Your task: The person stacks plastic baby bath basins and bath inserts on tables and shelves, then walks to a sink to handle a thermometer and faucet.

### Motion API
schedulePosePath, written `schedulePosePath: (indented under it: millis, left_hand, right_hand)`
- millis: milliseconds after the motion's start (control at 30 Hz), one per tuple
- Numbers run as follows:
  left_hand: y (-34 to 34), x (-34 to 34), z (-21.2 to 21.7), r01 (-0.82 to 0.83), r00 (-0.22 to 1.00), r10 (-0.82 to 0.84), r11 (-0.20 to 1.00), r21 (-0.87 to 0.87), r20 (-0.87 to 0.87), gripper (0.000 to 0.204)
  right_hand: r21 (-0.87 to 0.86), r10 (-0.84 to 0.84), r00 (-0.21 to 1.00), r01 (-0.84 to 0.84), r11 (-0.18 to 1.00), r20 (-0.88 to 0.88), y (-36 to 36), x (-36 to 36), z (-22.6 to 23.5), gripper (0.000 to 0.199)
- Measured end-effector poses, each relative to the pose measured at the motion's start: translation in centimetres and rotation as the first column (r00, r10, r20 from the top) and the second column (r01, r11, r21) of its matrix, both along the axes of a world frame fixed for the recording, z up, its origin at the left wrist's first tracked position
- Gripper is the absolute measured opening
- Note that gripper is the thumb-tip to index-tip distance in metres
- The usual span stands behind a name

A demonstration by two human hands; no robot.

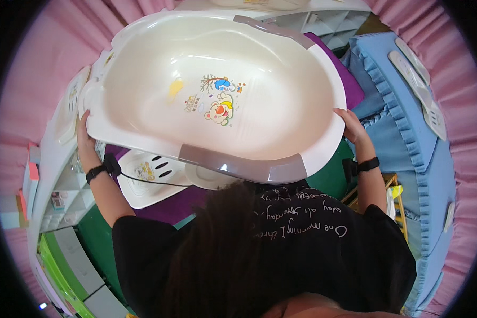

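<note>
A large white baby bathtub with grey grip strips on its rim and a cartoon bear printed inside spans the view before me. Its inside faces up toward the camera. At the tub's left end, my left hand grips the rim, the fingers mostly hidden beneath it. My right hand is closed on the opposite end, thumb on top of the edge. Below the near rim lies a white bath support board with dark slots and a small print, partly covered by the tub.
Purple cloth lies under the slotted board. On the right is blue ruffled bedding with white slotted boards on it. White shelves and a green-and-grey cabinet stand left. Pink curtains surround the area.
</note>
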State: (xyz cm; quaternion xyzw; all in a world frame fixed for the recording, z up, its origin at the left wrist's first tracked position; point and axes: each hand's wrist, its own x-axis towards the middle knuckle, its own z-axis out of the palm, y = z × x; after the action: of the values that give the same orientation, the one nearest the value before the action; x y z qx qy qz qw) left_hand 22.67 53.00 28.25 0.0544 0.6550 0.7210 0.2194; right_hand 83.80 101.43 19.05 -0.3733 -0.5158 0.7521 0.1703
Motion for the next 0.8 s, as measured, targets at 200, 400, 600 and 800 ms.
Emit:
schedulePosePath:
  millis: [200,400,600,800]
  left_hand:
    - [-1.3,3.5,0.3,-0.084,0.996,0.087,0.985,0.148,-0.011,0.05]
    - [-2.2,10.0,0.9,-0.193,0.979,0.202,0.966,0.169,-0.039,0.051]
    - [-2.7,15.8,1.6,-0.279,0.955,0.29,0.949,0.149,-0.059,0.057]
    - [-2.7,21.4,1.0,-0.383,0.919,0.394,0.909,0.166,-0.034,0.054]
  right_hand:
    - [0.114,-0.099,0.993,0.091,0.989,0.063,1.2,-1.1,-1.5,0.055]
    - [0.137,-0.101,0.993,0.092,0.986,0.059,4.8,-1.9,-0.6,0.052]
    - [0.172,-0.102,0.993,0.09,0.981,0.062,9.5,-3.8,-0.4,0.055]
    - [0.164,0.048,0.999,-0.043,0.985,-0.025,14.6,-6.3,1.9,0.048]
